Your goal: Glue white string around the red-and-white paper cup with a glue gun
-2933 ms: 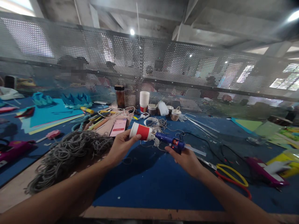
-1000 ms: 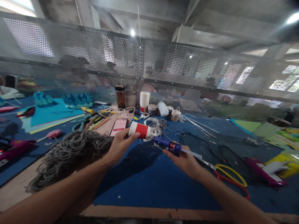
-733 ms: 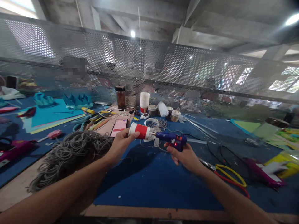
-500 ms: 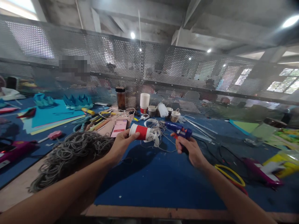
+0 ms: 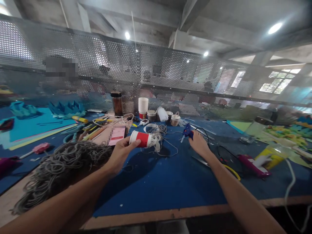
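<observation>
Seemingly mid-gluing, the left hand (image 5: pixel 120 152) gripped the cup (image 5: pixel 140 139) while, at its three o'clock, the right hand (image 5: pixel 198 143) clasped the glue gun (image 5: pixel 187 130), well apart.

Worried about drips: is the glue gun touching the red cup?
No, the right hand holds the glue gun apart from the red cup.

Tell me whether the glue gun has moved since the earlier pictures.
Yes. The right hand has carried the glue gun away from the red cup, rightward and farther back on the table, nearer the small jars beside the cup stack.
</observation>
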Tool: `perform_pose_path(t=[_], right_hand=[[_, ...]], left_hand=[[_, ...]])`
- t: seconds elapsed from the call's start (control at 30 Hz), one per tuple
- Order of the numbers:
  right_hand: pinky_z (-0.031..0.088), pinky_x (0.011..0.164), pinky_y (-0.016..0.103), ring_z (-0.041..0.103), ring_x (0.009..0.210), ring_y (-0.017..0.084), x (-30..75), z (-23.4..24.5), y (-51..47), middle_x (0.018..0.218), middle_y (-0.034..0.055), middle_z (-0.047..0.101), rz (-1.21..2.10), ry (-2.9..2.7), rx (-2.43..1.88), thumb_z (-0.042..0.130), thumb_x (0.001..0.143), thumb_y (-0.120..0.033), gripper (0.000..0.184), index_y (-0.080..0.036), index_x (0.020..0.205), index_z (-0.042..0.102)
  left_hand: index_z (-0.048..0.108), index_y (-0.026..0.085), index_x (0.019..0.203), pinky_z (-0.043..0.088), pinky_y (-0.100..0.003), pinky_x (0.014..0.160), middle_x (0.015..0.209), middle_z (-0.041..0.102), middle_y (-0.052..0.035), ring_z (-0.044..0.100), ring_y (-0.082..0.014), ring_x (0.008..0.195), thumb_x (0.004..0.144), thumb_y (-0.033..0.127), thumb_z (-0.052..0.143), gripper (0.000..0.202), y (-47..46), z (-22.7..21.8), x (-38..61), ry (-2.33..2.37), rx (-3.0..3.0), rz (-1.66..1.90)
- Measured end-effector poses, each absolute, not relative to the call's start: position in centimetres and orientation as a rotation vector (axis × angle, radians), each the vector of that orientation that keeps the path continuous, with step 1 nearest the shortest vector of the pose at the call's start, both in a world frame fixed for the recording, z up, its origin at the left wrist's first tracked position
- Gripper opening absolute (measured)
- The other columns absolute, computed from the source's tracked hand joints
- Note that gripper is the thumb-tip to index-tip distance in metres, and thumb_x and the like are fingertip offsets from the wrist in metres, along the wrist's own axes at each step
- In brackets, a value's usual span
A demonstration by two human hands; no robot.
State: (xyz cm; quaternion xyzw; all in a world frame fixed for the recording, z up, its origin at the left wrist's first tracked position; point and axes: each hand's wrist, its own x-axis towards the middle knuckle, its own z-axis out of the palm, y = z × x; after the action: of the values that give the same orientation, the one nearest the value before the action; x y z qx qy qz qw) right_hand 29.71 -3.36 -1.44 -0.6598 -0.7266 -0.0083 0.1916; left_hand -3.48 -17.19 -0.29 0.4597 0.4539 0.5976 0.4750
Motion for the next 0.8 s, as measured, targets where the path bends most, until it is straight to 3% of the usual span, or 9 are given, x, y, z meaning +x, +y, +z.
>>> perform_pose_path(t=[0.37, 0.63, 0.7, 0.8], right_hand=[[0.044, 0.096, 0.046, 0.055, 0.120, 0.036, 30.5, -2.3, -3.3, 0.127, 0.0231, 0.056, -0.083, -2.181, -2.092, 0.048, 0.089, -0.024, 0.046, -0.007, 0.131, 0.052], [0.042, 0.098, 0.049, 0.049, 0.123, 0.037, 29.5, -0.9, -5.1, 0.125, 0.0227, 0.056, -0.328, -2.198, -1.919, 0.050, 0.089, -0.018, 0.037, -0.009, 0.123, 0.060], [0.041, 0.103, 0.047, 0.051, 0.124, 0.032, 28.1, 0.0, -6.1, 0.125, 0.0187, 0.059, -0.197, -2.196, -1.692, 0.050, 0.091, -0.019, 0.033, -0.012, 0.122, 0.060], [0.044, 0.103, 0.038, 0.060, 0.115, 0.022, 25.0, 1.0, -8.0, 0.123, 0.0127, 0.065, 0.451, -2.235, -1.235, 0.053, 0.093, -0.026, 0.032, -0.015, 0.123, 0.058]], left_hand=[[0.073, 0.015, 0.105, 0.055, -0.029, 0.067, 0.095, 0.077, -0.0087, 0.070, -0.0217, 0.082, 0.080, 0.041, 0.074, 0.035, -17.3, -0.5, -3.3, 1.126, 1.205, 1.455], [0.075, 0.015, 0.103, 0.054, -0.031, 0.073, 0.094, 0.077, -0.0092, 0.070, -0.0226, 0.084, 0.080, 0.043, 0.073, 0.037, -17.4, -0.2, -3.3, 1.103, 1.251, 1.473], [0.075, 0.016, 0.103, 0.053, -0.031, 0.076, 0.096, 0.077, -0.0078, 0.069, -0.0221, 0.085, 0.080, 0.043, 0.074, 0.036, -17.4, -0.3, -3.4, 1.104, 1.260, 1.491], [0.074, 0.017, 0.105, 0.052, -0.030, 0.079, 0.098, 0.077, -0.0062, 0.068, -0.0214, 0.088, 0.080, 0.042, 0.074, 0.035, -17.3, -0.4, -3.5, 1.112, 1.269, 1.505]])
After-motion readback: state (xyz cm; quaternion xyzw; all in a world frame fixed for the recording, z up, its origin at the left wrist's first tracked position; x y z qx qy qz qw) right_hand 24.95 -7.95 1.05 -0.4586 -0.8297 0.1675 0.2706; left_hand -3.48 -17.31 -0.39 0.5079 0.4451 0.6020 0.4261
